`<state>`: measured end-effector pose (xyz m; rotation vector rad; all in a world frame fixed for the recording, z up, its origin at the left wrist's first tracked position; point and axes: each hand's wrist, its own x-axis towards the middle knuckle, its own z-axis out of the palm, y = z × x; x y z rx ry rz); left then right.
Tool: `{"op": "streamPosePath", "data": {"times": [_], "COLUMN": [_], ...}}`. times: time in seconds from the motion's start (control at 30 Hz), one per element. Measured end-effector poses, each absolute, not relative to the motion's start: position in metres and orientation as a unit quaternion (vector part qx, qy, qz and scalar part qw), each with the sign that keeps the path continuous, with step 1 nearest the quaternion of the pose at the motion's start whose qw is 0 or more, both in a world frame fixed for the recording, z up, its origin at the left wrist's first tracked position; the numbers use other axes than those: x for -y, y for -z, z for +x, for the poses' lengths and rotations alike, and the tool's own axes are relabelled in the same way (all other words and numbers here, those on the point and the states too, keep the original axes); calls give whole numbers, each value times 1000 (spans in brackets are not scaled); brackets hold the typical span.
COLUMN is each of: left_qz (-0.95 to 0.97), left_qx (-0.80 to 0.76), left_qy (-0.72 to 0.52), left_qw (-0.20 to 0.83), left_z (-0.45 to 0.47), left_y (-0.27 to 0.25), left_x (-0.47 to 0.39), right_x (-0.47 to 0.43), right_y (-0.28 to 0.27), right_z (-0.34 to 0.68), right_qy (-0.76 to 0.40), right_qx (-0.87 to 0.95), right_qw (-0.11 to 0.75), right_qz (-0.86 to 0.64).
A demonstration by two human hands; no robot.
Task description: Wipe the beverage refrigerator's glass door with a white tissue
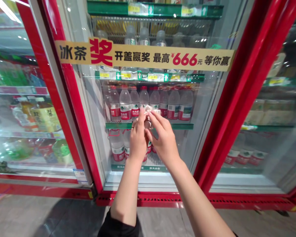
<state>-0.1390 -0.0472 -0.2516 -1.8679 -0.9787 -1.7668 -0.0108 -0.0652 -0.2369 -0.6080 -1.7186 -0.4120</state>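
Observation:
In front of the glass fridge door, my left hand (138, 138) and my right hand (164, 137) are raised close together, fingertips meeting. A small crumpled white piece (148, 108), like a tissue or thin plastic, is pinched between the fingers of both hands. I cannot make out exactly what it is. A small round pale shape (148, 124) shows in the gap between the hands, and its kind is unclear. Behind them, water bottles (125, 103) with red and white labels line a shelf; the hands hide some of these.
A yellow banner (138, 58) with printed characters runs across the glass. Red door frames (239, 95) stand on both sides. Drink bottles (46, 115) fill the left fridge, and packs and bottles (244, 156) stand in the right one. Grey tiled floor (71, 217) lies below.

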Motion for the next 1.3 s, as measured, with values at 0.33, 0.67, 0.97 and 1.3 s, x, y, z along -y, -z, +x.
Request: {"op": "streamPosePath", "data": {"times": [0.33, 0.67, 0.97, 1.3], "left_qz": [-688, -660, -627, -639], "left_qx": [381, 470, 491, 479], "left_qy": [538, 502, 525, 522], "left_qw": [303, 303, 299, 299], "left_z": [-167, -214, -232, -225], "left_y": [267, 285, 296, 293], "left_x": [52, 59, 55, 67], "right_x": [33, 31, 19, 17], "right_y": [210, 248, 217, 225], "right_z": [-6, 3, -37, -26], "right_qy": [320, 364, 322, 331], "right_qx": [629, 723, 715, 690], "right_qw": [626, 530, 570, 593], "right_qz": [-331, -254, -244, -250]}}
